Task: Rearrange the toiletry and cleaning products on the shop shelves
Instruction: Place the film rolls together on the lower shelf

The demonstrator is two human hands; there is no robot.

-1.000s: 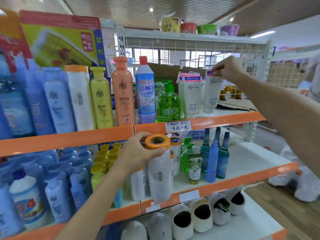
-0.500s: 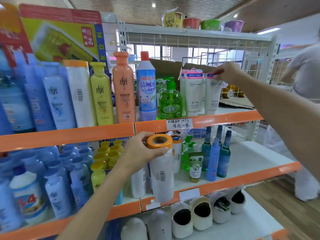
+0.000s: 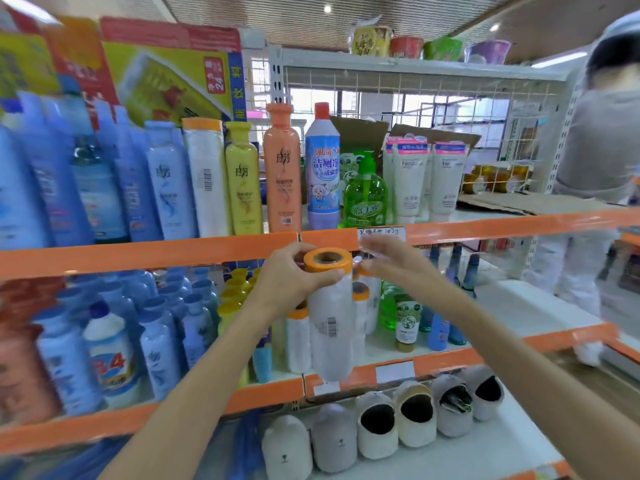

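My left hand [image 3: 289, 276] grips the top of a white roll with an orange end [image 3: 329, 308], held upright in front of the middle shelf [image 3: 391, 370]. My right hand [image 3: 388, 259] is blurred just right of the roll's orange top, fingers stretched toward it; I cannot tell if it touches. More white rolls [image 3: 298, 341] stand behind it. On the upper shelf [image 3: 149, 254] stand a white roll [image 3: 206, 178], a yellow bottle [image 3: 242, 181], an orange bottle [image 3: 282, 168], a blue toilet cleaner [image 3: 322, 171], a green soap pump [image 3: 365, 195] and white facial tubes [image 3: 446, 178].
Blue bottles [image 3: 69, 174] crowd the left of both shelves. Grey slippers [image 3: 377, 424] line the bottom shelf. Small dark bottles [image 3: 464, 268] stand at the right of the middle shelf. A person in grey [image 3: 602, 150] stands at the right. Instant-noodle cups [image 3: 405, 46] sit on top.
My right hand has left the facial tubes on the upper shelf and come down to beside the roll's orange top. The left hand still holds the roll.
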